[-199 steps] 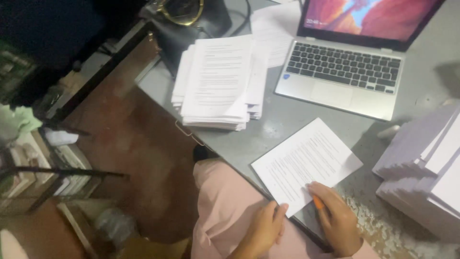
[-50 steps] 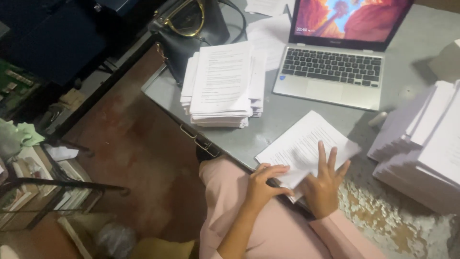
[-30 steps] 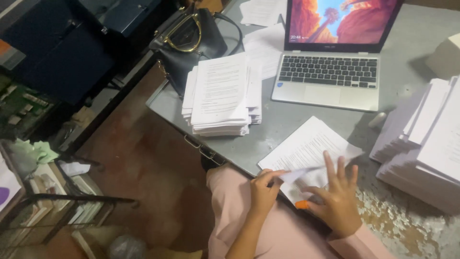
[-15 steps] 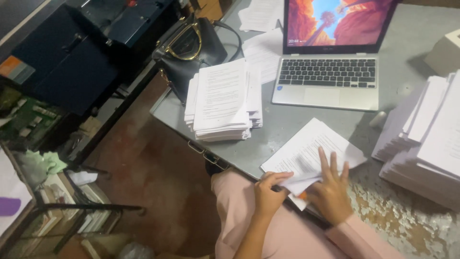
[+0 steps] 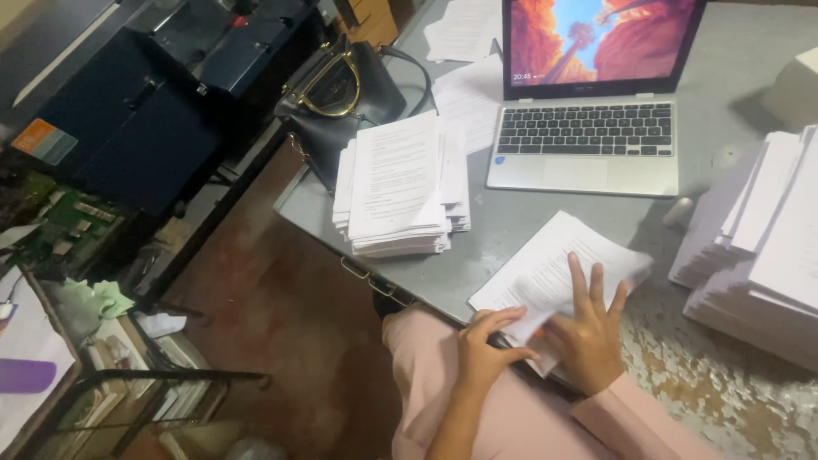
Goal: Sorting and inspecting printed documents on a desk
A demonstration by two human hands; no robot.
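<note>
Paperwork step — the printed sheets (image 5: 554,268) lie at the near edge of the grey table (image 5: 545,213), in front of the laptop (image 5: 588,140). Right hand (image 5: 588,336) lies flat on them, fingers spread, gripping nothing. Left hand (image 5: 486,349) pinches the near corner, probably the top sheet only — blurred. Next move needs one clean sheet separated.

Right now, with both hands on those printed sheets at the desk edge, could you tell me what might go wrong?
1. The printed sheets overhang the near desk edge; under the left hand and right hand they could crease or slide onto the lap.
2. The uneven paper stack sits close to the same edge and might shed pages to the floor.
3. The tall stacks lean stepped and could topple if bumped.
</note>
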